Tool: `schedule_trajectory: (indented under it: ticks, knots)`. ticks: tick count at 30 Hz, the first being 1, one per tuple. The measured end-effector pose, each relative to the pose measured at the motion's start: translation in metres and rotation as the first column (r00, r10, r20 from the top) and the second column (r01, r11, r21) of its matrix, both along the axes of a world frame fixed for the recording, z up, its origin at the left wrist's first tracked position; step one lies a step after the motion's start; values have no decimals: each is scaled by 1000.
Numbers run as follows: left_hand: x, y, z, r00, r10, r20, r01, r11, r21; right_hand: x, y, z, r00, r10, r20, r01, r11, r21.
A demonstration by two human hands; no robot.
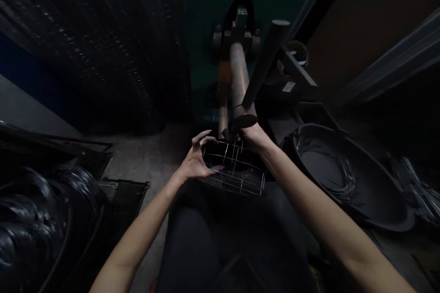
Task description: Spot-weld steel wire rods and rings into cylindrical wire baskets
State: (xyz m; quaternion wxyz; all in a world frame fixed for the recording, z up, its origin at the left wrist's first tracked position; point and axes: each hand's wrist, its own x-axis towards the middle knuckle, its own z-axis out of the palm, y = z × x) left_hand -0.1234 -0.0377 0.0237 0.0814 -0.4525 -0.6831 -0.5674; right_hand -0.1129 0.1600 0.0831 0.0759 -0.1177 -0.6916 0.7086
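A wire grid of thin crossing metal rods is held in front of my body, below the end of a machine's arms. My left hand grips its left side, fingers curled over the upper edge and thumb across the lower wires. My right hand is at the grid's upper right, beneath the thick cylindrical arm; its fingers are mostly hidden. A thinner lower arm ends right at the grid's top edge.
The green machine body stands ahead, with a slanted bar rising from its arm. To the right, a dark oval basin holds wire rings. Coiled wire parts fill the lower left, near a dark crate.
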Motion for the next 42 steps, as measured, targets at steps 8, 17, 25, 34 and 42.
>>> schedule_trajectory:
  ticks: [8, 17, 25, 34, 42]
  knots:
    - [-12, 3, 3, 999, -16, -39, 16, 1000, 4, -10, 4, -7, 1000, -9, -15, 8, 1000, -26]
    - [-15, 3, 10, 998, -46, -41, 45, 999, -27, -13, 5, -2, 988, -115, 99, 109, 992, 69]
    - [-12, -12, 6, 997, 13, -71, -15, 1000, -27, 7, 17, 15, 988, 24, 149, -23, 1000, -9]
    - [-16, -21, 1, 997, 40, -68, -44, 997, -62, 9, 26, 32, 983, 112, 143, -105, 993, -53]
    - [-19, -23, -1, 999, 25, -31, -25, 999, -26, 8, 12, 17, 988, 151, 23, -149, 987, -54]
